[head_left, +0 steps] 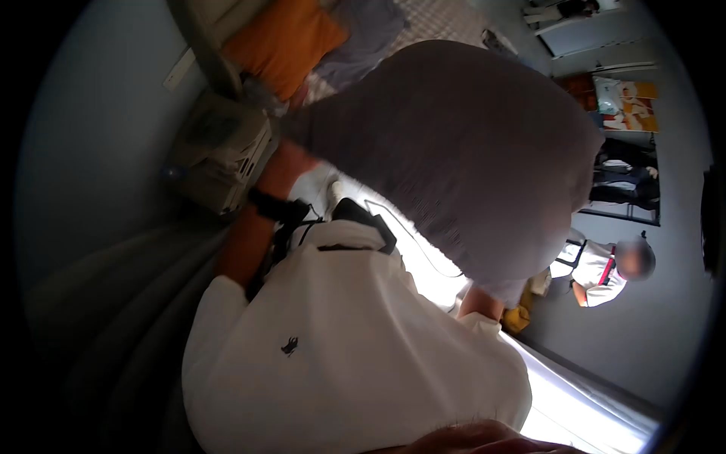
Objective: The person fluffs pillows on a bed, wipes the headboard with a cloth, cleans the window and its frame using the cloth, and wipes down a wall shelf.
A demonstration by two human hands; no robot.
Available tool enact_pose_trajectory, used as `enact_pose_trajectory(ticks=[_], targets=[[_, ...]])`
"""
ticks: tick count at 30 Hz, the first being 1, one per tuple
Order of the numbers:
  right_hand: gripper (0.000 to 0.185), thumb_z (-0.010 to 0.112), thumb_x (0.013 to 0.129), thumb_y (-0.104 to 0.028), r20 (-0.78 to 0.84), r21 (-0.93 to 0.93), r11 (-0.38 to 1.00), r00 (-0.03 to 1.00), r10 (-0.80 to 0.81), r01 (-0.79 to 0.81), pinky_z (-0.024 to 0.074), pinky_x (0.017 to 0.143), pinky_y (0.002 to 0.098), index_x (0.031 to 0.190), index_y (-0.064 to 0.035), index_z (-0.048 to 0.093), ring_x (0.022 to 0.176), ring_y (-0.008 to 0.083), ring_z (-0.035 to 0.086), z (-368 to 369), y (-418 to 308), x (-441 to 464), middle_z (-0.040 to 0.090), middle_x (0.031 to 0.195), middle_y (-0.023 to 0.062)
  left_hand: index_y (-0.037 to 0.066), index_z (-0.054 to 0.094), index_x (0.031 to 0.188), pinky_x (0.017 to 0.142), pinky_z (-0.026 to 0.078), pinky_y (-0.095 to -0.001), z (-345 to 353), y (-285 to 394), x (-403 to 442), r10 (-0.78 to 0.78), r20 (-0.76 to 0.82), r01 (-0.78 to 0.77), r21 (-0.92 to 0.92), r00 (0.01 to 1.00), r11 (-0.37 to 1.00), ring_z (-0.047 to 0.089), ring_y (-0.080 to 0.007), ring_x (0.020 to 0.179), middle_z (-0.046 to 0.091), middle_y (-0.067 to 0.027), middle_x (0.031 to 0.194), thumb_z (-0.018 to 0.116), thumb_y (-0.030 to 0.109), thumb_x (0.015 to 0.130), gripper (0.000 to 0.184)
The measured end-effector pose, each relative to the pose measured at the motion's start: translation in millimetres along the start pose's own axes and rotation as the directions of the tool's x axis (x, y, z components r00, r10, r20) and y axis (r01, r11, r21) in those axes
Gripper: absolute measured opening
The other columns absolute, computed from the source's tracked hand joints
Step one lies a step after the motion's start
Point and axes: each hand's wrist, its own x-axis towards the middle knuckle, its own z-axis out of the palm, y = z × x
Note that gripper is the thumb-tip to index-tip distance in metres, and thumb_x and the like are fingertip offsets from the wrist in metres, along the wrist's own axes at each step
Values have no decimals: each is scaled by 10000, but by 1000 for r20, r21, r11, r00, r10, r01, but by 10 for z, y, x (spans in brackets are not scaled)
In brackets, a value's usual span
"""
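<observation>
A large grey cloth [461, 151] bulges up in front of me and fills the middle of the head view. At its left corner, my left hand [296, 166] is closed on the fabric, slightly blurred, with a black band round the wrist. My right forearm [482, 303] reaches up to the cloth's lower right edge. The cloth covers my right hand, so its fingers do not show. Whether the cloth has filling inside, I cannot tell.
Beyond the cloth, an orange cushion [287, 45] and a grey cushion [367, 38] lie on a checked bedcover [439, 19]. A bedside cabinet [219, 151] stands close to my left hand. At the right are another person [601, 272] and a rack of dark clothes [626, 174].
</observation>
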Motion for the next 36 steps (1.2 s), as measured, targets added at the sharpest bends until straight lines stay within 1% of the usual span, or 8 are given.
enact_pose_trajectory(ticks=[4,10,17,22,24,29,35,36], targets=[[659,729,824,-412,214,-182,969,955,206,-168,455,963,392,1246,62,552,1115,284,588,-81,-115,79,614,1194,194,36,398,1420,1065,423,-430,-235,28,-516,-214,22,212,-255,977,943,551,-261,1209,537,-126,1361,428,461,997,600],[835,751,812,-449,325,-782,621,817,476,-50,410,995,393,1376,65,409,1198,286,521,133,-130,492,543,1302,191,11,356,1429,1000,490,-410,-307,-41,-1082,-101,-510,348,416,854,840,505,-281,1248,509,-139,1352,639,315,919,658],[692,683,889,-361,186,-925,325,509,841,-198,406,1038,383,1394,23,405,1245,321,502,-143,658,1034,534,1321,226,-33,371,1400,1018,436,-388,77,180,-841,297,-333,132,833,895,537,500,-272,1234,503,-163,1330,844,274,745,863],[622,630,904,-165,258,-785,554,668,698,-275,426,1033,406,1437,-18,345,1268,302,483,-358,1346,1018,498,1376,179,-27,402,1375,1017,428,-380,515,216,-640,392,-266,140,937,881,321,498,-266,1230,525,-168,1301,862,201,723,830],[558,584,932,-169,210,-518,685,700,683,-513,468,980,393,1423,-35,353,1185,278,537,-587,1684,1197,527,1320,159,1,480,1302,1011,438,-376,696,92,-462,501,-10,91,986,866,-139,543,-274,1199,569,-180,1267,821,104,742,664],[578,390,994,-494,51,55,866,868,494,-497,523,901,455,1422,-106,356,1149,289,549,-221,1436,1566,488,1337,129,23,569,1052,1021,422,-423,724,-128,367,476,162,-152,987,864,-59,623,-311,1121,654,-160,1175,693,-96,693,398],[739,575,916,-478,84,63,879,881,466,-472,484,954,517,1468,-100,261,1319,314,408,231,1177,1751,327,1472,153,35,563,901,973,431,-462,297,-368,1091,249,337,-254,915,908,-313,637,-270,1058,682,-117,1090,613,-147,587,365],[783,675,852,-409,52,-439,891,986,156,-118,461,976,526,1459,-102,288,1329,325,396,316,1165,1822,332,1471,162,35,563,901,973,431,-462,238,-368,1159,246,334,-250,914,910,-318,637,-270,1058,682,-117,1090,613,-147,587,365]])
